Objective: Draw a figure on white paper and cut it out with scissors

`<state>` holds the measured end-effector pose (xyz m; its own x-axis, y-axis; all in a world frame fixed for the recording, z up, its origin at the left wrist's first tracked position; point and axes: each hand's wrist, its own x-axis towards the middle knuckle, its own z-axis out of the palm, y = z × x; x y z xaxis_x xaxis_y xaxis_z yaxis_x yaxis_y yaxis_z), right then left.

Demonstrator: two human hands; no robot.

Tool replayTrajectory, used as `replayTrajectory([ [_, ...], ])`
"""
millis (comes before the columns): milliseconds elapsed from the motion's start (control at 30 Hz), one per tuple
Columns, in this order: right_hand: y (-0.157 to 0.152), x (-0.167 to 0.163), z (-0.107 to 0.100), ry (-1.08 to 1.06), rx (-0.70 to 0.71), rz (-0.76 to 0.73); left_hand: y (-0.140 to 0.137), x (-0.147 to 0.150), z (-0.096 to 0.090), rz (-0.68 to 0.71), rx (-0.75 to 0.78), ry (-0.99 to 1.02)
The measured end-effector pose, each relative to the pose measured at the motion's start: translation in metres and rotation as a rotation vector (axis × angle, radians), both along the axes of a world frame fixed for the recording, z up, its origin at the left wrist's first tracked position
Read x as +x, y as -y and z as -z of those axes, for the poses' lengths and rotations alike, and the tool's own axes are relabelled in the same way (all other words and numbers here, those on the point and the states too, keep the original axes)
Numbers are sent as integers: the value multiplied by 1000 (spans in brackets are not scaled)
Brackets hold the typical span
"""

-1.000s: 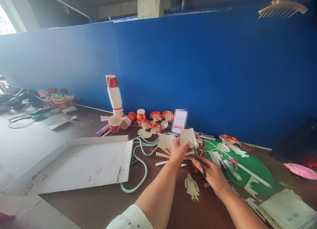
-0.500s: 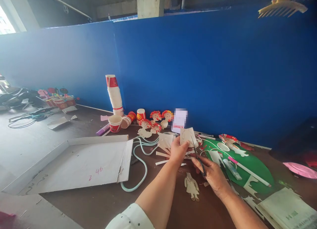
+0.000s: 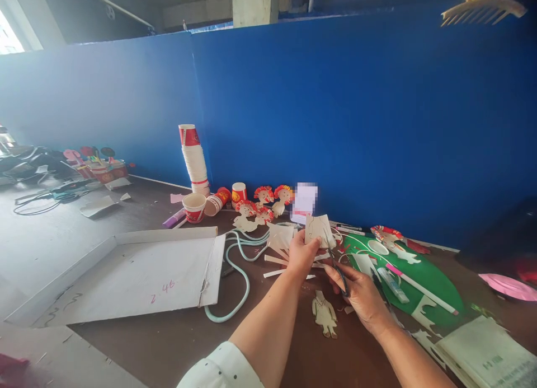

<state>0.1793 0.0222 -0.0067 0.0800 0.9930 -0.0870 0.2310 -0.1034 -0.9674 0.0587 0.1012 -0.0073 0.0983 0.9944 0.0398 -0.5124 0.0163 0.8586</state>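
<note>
"One paper piece [image 3: 315,227], outline drawn on it. Where?"
"Mid-scene, left of the green sheet [image 3: 435,280], pinched in the left hand [image 3: 303,251]."
"Right hand [image 3: 357,293]?"
"Grasping dark-handled scissors [image 3: 344,281], blades at the paper's right side."
"Changed since a second ago?"
"Barely. View tipped slightly down; both grips hold. Cutout figure [image 3: 324,314] lies nearer, unmoved on the table [image 3: 163,349]."

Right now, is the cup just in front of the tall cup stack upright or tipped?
Upright. The cup stands on the table, its open rim facing up.
</note>
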Motion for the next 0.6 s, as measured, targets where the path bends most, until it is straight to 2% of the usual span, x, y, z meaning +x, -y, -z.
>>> replayTrajectory([
  [600,-1,2,-2,108,-1,-24,-3,0,2,23,3,2],
])
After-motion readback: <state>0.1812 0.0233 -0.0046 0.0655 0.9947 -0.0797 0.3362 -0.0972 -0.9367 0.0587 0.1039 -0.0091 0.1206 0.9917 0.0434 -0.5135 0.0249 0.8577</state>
